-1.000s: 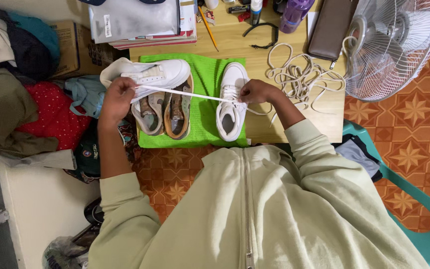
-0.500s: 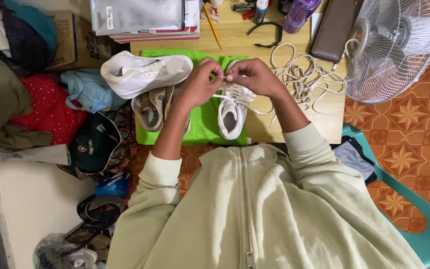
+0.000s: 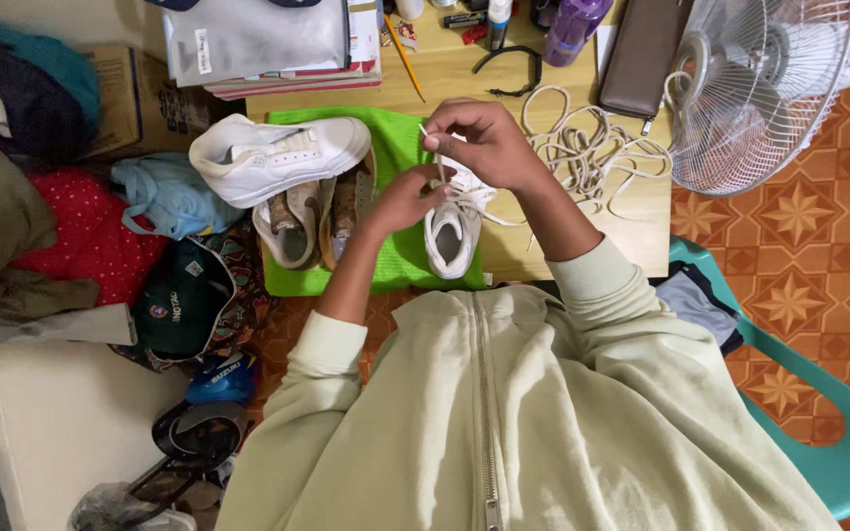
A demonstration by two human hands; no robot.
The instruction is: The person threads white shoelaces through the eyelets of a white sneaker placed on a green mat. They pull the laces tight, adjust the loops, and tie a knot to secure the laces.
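A white sneaker stands on a green cloth on the wooden table. My right hand is above the sneaker's toe and pinches the tip of its white lace, holding it upward. My left hand grips the same lace lower down, right beside the sneaker's eyelets. The second white sneaker lies on its side at the cloth's left end, on top of a pair of insoles.
A tangle of cream laces lies to the right of the shoe. A white fan stands at the right. Books, a pencil, a purple bottle and a brown pouch line the far edge. Clothes and bags pile up on the left; a teal chair sits behind me.
My left hand came in from the far left, where it held the lace stretched out, to the sneaker. Both hands now hold the lace close together, with the right hand raised.
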